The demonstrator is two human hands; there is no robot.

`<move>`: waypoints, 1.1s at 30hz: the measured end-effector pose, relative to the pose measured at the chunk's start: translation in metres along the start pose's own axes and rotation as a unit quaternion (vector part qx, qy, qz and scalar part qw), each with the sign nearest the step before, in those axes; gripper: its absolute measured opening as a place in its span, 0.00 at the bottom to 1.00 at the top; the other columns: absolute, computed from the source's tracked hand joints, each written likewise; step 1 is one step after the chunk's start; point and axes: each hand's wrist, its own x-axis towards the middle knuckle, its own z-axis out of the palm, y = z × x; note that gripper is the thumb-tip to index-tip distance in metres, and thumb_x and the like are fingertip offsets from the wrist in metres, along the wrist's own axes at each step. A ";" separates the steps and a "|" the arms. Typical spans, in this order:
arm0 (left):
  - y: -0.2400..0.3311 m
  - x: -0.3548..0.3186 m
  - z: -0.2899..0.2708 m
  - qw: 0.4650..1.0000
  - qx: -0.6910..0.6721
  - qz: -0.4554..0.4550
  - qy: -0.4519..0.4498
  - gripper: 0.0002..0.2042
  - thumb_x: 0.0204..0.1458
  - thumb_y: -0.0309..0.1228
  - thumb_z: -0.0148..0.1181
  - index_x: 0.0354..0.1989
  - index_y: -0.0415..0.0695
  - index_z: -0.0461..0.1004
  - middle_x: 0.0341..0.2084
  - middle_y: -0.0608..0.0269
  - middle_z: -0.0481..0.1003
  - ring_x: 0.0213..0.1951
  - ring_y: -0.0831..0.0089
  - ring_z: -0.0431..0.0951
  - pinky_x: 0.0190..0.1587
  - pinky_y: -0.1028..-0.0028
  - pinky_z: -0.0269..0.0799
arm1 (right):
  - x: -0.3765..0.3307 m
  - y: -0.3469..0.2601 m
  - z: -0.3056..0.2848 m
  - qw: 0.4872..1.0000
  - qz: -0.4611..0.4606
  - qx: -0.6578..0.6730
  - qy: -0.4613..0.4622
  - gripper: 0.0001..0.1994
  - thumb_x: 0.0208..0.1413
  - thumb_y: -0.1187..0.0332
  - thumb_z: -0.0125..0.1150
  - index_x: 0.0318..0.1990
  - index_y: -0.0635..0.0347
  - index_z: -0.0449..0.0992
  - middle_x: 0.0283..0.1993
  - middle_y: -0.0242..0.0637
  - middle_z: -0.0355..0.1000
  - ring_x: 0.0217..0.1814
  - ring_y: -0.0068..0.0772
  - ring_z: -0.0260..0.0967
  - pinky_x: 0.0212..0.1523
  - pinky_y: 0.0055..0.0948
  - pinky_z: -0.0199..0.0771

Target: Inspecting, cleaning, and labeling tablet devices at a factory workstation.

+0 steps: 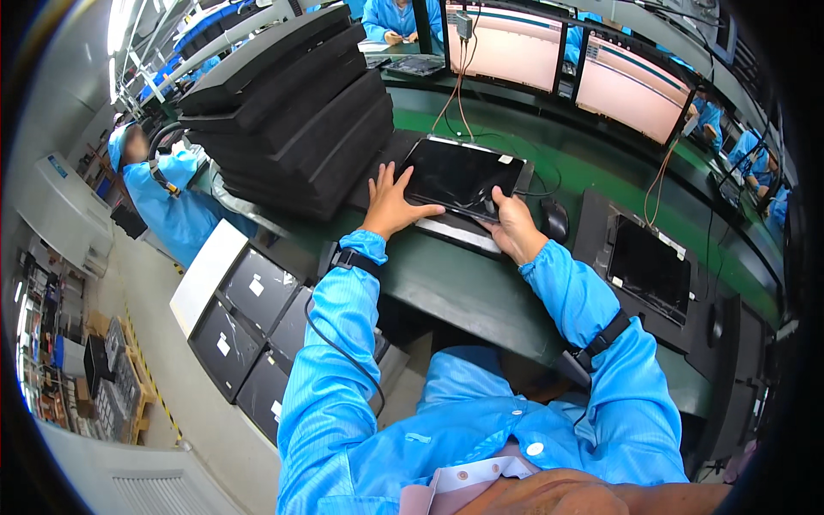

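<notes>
My left hand [390,204] lies flat with the fingers spread, palm down on the near left corner of the black tablet [463,176], thumb stretched along its front edge. My right hand [512,225] curls around the near right corner, fingers bent over the edge and pressed together against the frame; the fingertips are tucked under, so I cannot tell how far they reach beneath it.

The tablet rests on a dark tray on the green workbench [481,296], just right of a tall stack of black foam trays [296,112], with thin cables [459,94] running from its far edge up toward the monitors [515,43]. A computer mouse [554,220] sits just beside my right wrist, and a second dark tablet [650,268] lies further right.

I judge the slab stiff and moderately light, but its glossy glass face looks slippery and fragile, so the frame edges and corners are the place to hold it, not the screen. The attached cables could tug if it shifts.

A co-worker in a blue coat [167,202] sits well apart on my left.
</notes>
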 end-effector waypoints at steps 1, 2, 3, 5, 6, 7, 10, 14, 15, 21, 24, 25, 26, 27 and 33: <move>-0.004 0.005 0.000 1.000 0.009 -0.005 -0.010 0.59 0.34 0.68 0.74 0.72 0.40 0.62 0.74 0.37 0.49 0.78 0.47 0.38 0.76 0.48 0.33 | 0.004 -0.006 -0.004 0.998 0.038 0.016 -0.037 0.12 0.72 0.65 0.50 0.58 0.56 0.70 0.57 0.37 0.74 0.60 0.39 0.72 0.65 0.55 0.72; -0.008 0.011 0.001 1.000 0.019 -0.011 -0.022 0.59 0.34 0.68 0.74 0.71 0.40 0.62 0.74 0.37 0.49 0.78 0.47 0.38 0.76 0.48 0.33 | 0.004 -0.015 -0.013 0.995 0.042 -0.087 -0.031 0.15 0.71 0.61 0.53 0.56 0.63 0.70 0.54 0.42 0.75 0.52 0.40 0.77 0.58 0.51 0.79; -0.018 0.012 0.000 1.000 0.003 -0.010 -0.020 0.57 0.33 0.68 0.74 0.70 0.42 0.65 0.74 0.37 0.49 0.78 0.46 0.38 0.76 0.49 0.34 | -0.003 -0.033 -0.010 0.964 0.075 -0.251 -0.044 0.20 0.69 0.57 0.56 0.55 0.66 0.70 0.51 0.44 0.76 0.45 0.40 0.78 0.51 0.46 0.82; -0.021 0.017 -0.003 0.999 0.000 -0.004 -0.033 0.56 0.33 0.67 0.74 0.69 0.43 0.67 0.74 0.37 0.51 0.77 0.46 0.42 0.76 0.50 0.37 | -0.003 -0.053 -0.023 0.838 0.027 -0.542 -0.055 0.35 0.59 0.46 0.67 0.54 0.77 0.69 0.41 0.47 0.76 0.27 0.40 0.78 0.31 0.34 0.81; -0.023 0.017 -0.004 0.999 -0.003 -0.001 -0.044 0.54 0.33 0.67 0.75 0.67 0.43 0.69 0.73 0.38 0.53 0.76 0.45 0.46 0.76 0.50 0.39 | -0.009 -0.046 -0.032 0.747 -0.127 -0.653 -0.015 0.37 0.52 0.49 0.73 0.57 0.75 0.71 0.45 0.53 0.77 0.49 0.47 0.79 0.49 0.39 0.78; -0.022 0.018 -0.002 0.999 -0.005 0.000 -0.049 0.54 0.33 0.67 0.75 0.67 0.43 0.69 0.73 0.38 0.53 0.76 0.45 0.46 0.76 0.50 0.39 | -0.025 -0.050 -0.029 0.717 -0.146 -0.679 -0.048 0.35 0.52 0.52 0.73 0.58 0.72 0.71 0.46 0.53 0.76 0.50 0.48 0.78 0.49 0.39 0.77; -0.020 0.019 0.008 1.000 -0.005 0.010 0.001 0.50 0.33 0.66 0.75 0.63 0.45 0.74 0.70 0.40 0.58 0.72 0.46 0.56 0.74 0.51 0.45 | -0.023 -0.048 -0.039 0.658 -0.211 -0.715 -0.104 0.33 0.52 0.55 0.72 0.61 0.66 0.70 0.48 0.52 0.74 0.50 0.51 0.77 0.50 0.41 0.76; -0.036 0.021 0.017 0.995 0.025 0.061 0.071 0.50 0.36 0.64 0.75 0.65 0.43 0.71 0.68 0.40 0.63 0.71 0.46 0.57 0.74 0.52 0.47 | -0.024 -0.043 -0.048 0.571 -0.374 -0.722 -0.118 0.25 0.56 0.58 0.69 0.56 0.64 0.73 0.50 0.52 0.72 0.49 0.56 0.75 0.49 0.46 0.76; -0.034 0.002 0.010 0.993 0.005 0.060 0.103 0.48 0.39 0.60 0.75 0.66 0.43 0.70 0.68 0.41 0.63 0.72 0.47 0.57 0.73 0.53 0.49 | -0.037 -0.046 -0.039 0.545 -0.373 -0.746 -0.088 0.19 0.57 0.58 0.66 0.47 0.64 0.74 0.48 0.52 0.72 0.46 0.58 0.76 0.45 0.47 0.78; 0.018 -0.153 -0.073 0.968 -0.170 0.034 0.180 0.16 0.55 0.28 0.69 0.51 0.37 0.80 0.58 0.52 0.75 0.62 0.59 0.73 0.66 0.65 0.65 | -0.099 -0.045 -0.072 0.445 -0.183 -0.873 -0.080 0.19 0.59 0.53 0.62 0.36 0.65 0.77 0.32 0.53 0.77 0.37 0.62 0.77 0.40 0.54 0.76; -0.010 -0.235 -0.081 0.925 -0.197 -0.105 0.307 0.10 0.59 0.27 0.64 0.47 0.38 0.80 0.50 0.54 0.80 0.56 0.65 0.77 0.62 0.69 0.67 | -0.101 -0.068 -0.097 0.484 -0.195 -0.848 -0.094 0.19 0.61 0.57 0.63 0.33 0.68 0.77 0.30 0.57 0.76 0.33 0.59 0.75 0.38 0.53 0.73; -0.024 -0.267 -0.086 0.919 -0.140 -0.187 0.317 0.11 0.60 0.29 0.64 0.47 0.38 0.80 0.50 0.53 0.80 0.56 0.64 0.77 0.61 0.69 0.67 | -0.105 -0.080 -0.107 0.553 -0.174 -0.811 -0.086 0.17 0.62 0.59 0.63 0.33 0.68 0.76 0.26 0.50 0.74 0.28 0.48 0.73 0.33 0.46 0.72; -0.034 -0.300 -0.094 0.904 -0.084 -0.264 0.325 0.12 0.61 0.31 0.64 0.48 0.38 0.80 0.50 0.52 0.80 0.55 0.63 0.78 0.61 0.69 0.68 | -0.113 -0.090 -0.109 0.616 -0.151 -0.769 -0.074 0.15 0.63 0.61 0.63 0.33 0.67 0.75 0.23 0.43 0.72 0.24 0.37 0.71 0.28 0.39 0.71; -0.045 -0.345 -0.104 0.895 -0.001 -0.314 0.317 0.13 0.60 0.33 0.64 0.49 0.37 0.80 0.50 0.52 0.79 0.55 0.60 0.78 0.60 0.68 0.68 | -0.122 -0.094 -0.089 0.708 -0.090 -0.698 -0.062 0.13 0.64 0.63 0.63 0.33 0.65 0.74 0.22 0.36 0.69 0.22 0.27 0.67 0.25 0.31 0.67; -0.066 -0.506 -0.099 0.844 0.217 -0.487 0.061 0.37 0.56 0.49 0.67 0.69 0.39 0.64 0.72 0.46 0.58 0.75 0.51 0.52 0.75 0.54 0.46 | -0.183 0.028 0.017 0.862 -0.076 -0.373 -0.335 0.12 0.64 0.67 0.62 0.50 0.64 0.74 0.41 0.40 0.75 0.40 0.29 0.79 0.39 0.29 0.83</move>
